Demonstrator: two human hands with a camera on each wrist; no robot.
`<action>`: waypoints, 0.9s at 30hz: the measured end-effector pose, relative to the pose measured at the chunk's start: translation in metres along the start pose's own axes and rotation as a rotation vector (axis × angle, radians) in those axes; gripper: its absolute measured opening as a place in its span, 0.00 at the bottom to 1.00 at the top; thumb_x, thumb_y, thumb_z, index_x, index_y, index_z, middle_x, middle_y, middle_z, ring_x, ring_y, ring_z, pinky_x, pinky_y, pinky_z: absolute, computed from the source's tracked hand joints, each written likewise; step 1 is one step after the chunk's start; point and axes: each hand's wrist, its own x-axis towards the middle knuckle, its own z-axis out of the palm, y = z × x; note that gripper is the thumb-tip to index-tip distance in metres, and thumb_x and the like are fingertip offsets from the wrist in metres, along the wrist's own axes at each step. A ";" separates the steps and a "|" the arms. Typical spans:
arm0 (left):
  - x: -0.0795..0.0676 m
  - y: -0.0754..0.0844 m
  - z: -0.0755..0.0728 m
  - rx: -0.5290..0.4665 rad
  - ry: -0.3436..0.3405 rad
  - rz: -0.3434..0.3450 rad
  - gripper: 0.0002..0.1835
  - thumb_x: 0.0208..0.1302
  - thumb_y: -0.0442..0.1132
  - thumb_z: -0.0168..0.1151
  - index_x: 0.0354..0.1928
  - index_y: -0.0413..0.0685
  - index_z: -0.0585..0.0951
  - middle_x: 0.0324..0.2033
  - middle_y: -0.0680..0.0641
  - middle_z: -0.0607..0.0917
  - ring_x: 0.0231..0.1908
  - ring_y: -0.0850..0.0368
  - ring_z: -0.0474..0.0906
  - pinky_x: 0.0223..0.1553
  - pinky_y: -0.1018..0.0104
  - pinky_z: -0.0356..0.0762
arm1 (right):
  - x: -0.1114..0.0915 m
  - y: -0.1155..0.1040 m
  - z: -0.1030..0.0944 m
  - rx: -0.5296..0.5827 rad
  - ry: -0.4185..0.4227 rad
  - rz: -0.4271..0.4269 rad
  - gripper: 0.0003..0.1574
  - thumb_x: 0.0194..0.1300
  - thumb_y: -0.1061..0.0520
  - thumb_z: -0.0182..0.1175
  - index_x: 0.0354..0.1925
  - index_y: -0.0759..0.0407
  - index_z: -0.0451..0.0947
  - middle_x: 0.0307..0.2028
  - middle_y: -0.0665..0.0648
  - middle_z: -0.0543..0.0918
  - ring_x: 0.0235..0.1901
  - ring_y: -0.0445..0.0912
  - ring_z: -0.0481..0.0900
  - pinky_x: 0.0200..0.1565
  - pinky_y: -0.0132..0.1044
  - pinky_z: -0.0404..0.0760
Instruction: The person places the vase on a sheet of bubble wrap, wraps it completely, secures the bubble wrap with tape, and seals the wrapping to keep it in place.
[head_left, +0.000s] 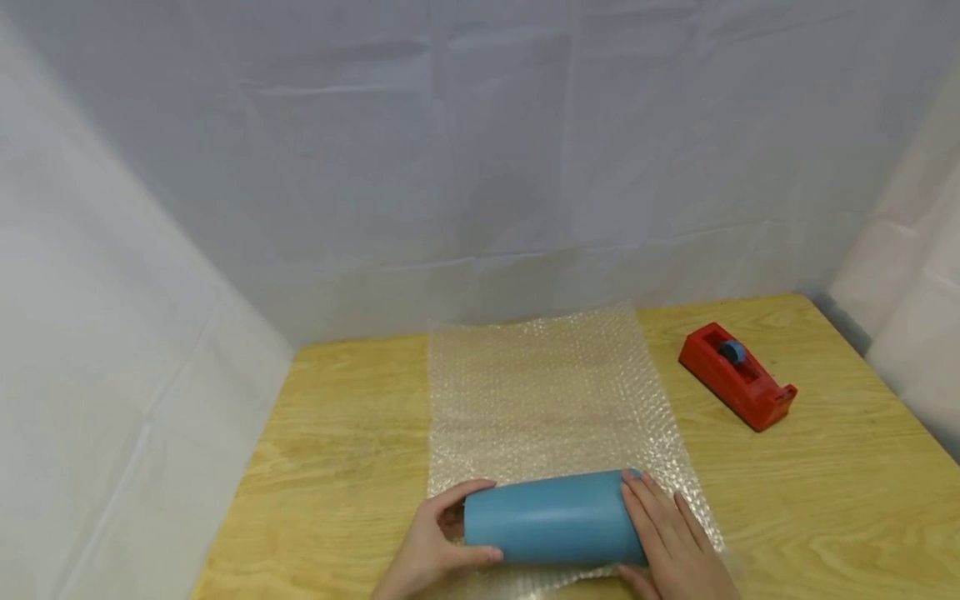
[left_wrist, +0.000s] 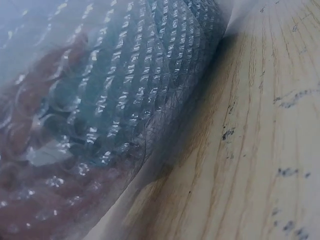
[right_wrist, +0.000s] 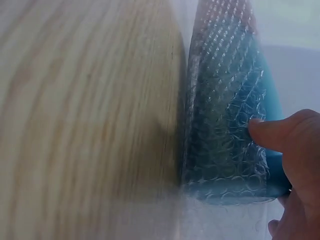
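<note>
The blue cylinder (head_left: 555, 521) has a smooth surface, rather matt, with only one soft pale shine along its side; I cannot tell its material. The bubble wrap (head_left: 525, 392) is thin clear plastic, bumpy with small raised bubbles, and it gives many bright glints. The table top (head_left: 345, 442) looks like wood, yellowish and with visible grain. The tape dispenser (head_left: 738, 396) seems of hard red plastic, smooth. The white sheeting (head_left: 495, 167) looks matt and creased.
</note>
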 end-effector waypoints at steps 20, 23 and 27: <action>0.002 0.003 -0.001 -0.041 -0.014 -0.061 0.39 0.50 0.34 0.79 0.66 0.42 0.75 0.59 0.38 0.78 0.49 0.50 0.82 0.46 0.62 0.82 | -0.006 0.018 0.008 0.314 0.198 -0.163 0.30 0.70 0.32 0.54 0.55 0.52 0.78 0.68 0.71 0.65 0.75 0.50 0.49 0.72 0.34 0.41; 0.003 0.004 -0.001 -0.043 -0.018 -0.065 0.39 0.50 0.35 0.79 0.66 0.43 0.75 0.60 0.38 0.78 0.49 0.50 0.82 0.46 0.62 0.82 | -0.008 0.015 0.006 0.263 0.220 -0.178 0.19 0.73 0.35 0.52 0.39 0.43 0.84 0.67 0.70 0.67 0.73 0.57 0.53 0.73 0.36 0.42; 0.003 0.004 -0.003 -0.035 -0.024 -0.062 0.39 0.50 0.35 0.79 0.66 0.43 0.74 0.60 0.39 0.78 0.50 0.51 0.82 0.46 0.62 0.81 | -0.007 0.004 -0.006 0.207 0.247 -0.196 0.26 0.76 0.37 0.47 0.24 0.35 0.81 0.66 0.68 0.70 0.68 0.64 0.60 0.73 0.39 0.44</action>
